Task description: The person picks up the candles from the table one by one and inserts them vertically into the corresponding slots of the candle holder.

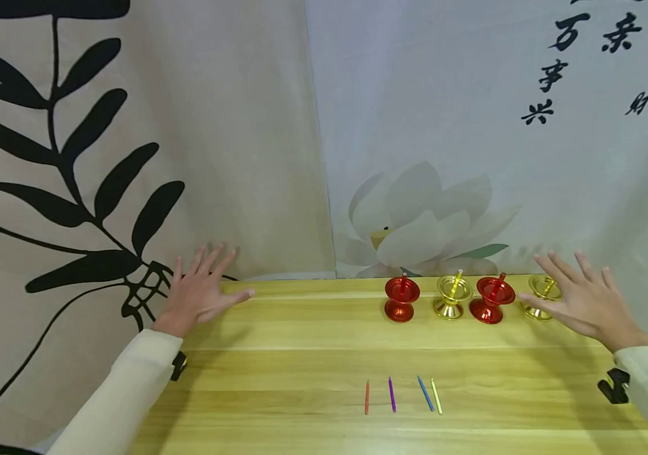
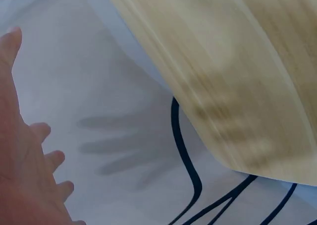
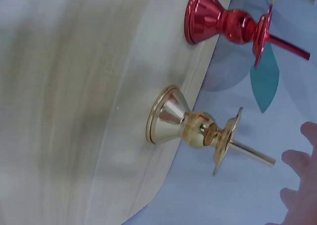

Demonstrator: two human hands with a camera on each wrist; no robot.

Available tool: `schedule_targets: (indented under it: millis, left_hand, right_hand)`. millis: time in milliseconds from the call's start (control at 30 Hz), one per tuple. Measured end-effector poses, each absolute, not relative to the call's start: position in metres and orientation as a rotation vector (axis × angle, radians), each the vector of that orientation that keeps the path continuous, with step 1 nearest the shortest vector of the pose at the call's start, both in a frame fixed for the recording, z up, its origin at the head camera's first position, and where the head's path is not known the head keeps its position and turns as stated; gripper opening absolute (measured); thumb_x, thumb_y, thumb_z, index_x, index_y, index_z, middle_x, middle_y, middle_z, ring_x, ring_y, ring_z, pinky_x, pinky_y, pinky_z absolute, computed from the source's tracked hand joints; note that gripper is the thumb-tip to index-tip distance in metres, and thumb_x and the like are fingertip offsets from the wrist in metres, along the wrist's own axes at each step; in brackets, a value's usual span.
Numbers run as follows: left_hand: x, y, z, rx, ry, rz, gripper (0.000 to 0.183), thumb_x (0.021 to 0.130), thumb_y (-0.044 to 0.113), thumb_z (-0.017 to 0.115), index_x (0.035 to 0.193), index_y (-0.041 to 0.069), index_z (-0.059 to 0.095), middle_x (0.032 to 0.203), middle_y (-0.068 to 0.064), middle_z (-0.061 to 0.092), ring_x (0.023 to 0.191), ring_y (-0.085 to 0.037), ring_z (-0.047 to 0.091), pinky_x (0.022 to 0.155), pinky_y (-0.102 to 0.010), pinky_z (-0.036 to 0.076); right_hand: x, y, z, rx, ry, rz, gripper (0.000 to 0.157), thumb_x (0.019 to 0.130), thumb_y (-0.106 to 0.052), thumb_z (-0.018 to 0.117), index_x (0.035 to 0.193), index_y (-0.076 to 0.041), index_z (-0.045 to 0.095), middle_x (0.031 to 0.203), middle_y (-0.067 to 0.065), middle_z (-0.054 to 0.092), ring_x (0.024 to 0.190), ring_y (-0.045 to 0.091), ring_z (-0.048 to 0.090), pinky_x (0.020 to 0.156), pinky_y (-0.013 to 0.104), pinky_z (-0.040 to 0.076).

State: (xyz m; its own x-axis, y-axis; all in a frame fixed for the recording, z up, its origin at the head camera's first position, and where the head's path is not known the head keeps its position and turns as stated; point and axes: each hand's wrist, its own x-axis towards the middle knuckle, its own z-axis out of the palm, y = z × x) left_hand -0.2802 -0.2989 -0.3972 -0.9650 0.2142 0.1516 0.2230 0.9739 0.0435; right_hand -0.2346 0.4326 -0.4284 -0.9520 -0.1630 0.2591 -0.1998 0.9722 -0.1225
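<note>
My left hand (image 1: 198,297) hovers over the table's back left corner with its fingers spread and holds nothing. The right hand (image 1: 591,303) is likewise spread and bare, raised beside the rightmost gold candle holder (image 3: 171,118), which it partly overlaps in the head view. Left of that holder stand a red candle holder (image 1: 489,303), another gold candle holder (image 1: 450,297) and a further red candle holder (image 1: 400,302). Each has a base, a dish and a thin upright spike. Nearer the front lie thin sticks like small candles: red (image 1: 366,398), purple (image 1: 392,395), blue (image 1: 425,394) and pale yellow (image 1: 436,397).
The wooden table (image 1: 278,366) ends at a pale cloth backdrop (image 1: 244,126) printed with dark leaves, a lotus and characters. The candle holders line its back edge. Each sleeve has a black strap fitting (image 1: 615,385) at the wrist.
</note>
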Motion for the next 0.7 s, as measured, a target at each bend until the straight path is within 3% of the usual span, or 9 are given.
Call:
schedule_targets:
  millis: [200,500,700]
  left_hand:
    - [-0.26,-0.293,-0.401,-0.381,-2.934,-0.082,0.113,0.094,0.09,0.053,0.179,0.023,0.018,0.183,-0.015,0.011,0.166,-0.048,0.004,0.123,-0.078,-0.009]
    - [-0.225,-0.275,-0.417,-0.444,-2.89,-0.122,0.109,0.094,0.087,0.058,0.175,0.02,0.032,0.182,-0.014,0.02,0.166,-0.046,0.013,0.124,-0.081,0.003]
    - [-0.204,-0.26,-0.434,-0.5,-2.891,-0.184,0.108,0.094,0.086,0.061,0.174,0.018,0.037,0.183,-0.011,0.018,0.166,-0.046,0.012,0.125,-0.079,0.004]
  right_hand:
    - [-0.217,0.423,-0.434,0.322,-2.835,0.227,0.104,0.1,-0.063,0.07,0.179,-0.021,0.015,0.179,0.023,0.02,0.164,0.054,-0.004,0.122,0.078,-0.013]
    - [-0.19,0.405,-0.446,0.407,-2.739,0.189,0.107,0.095,-0.064,0.076,0.178,-0.022,0.023,0.176,0.023,0.031,0.166,0.049,0.004,0.125,0.075,-0.01]
    - [-0.174,0.395,-0.46,0.461,-2.715,0.23,0.106,0.092,-0.061,0.08,0.176,-0.019,0.03,0.183,0.008,0.019,0.168,0.042,0.003,0.126,0.072,-0.009]
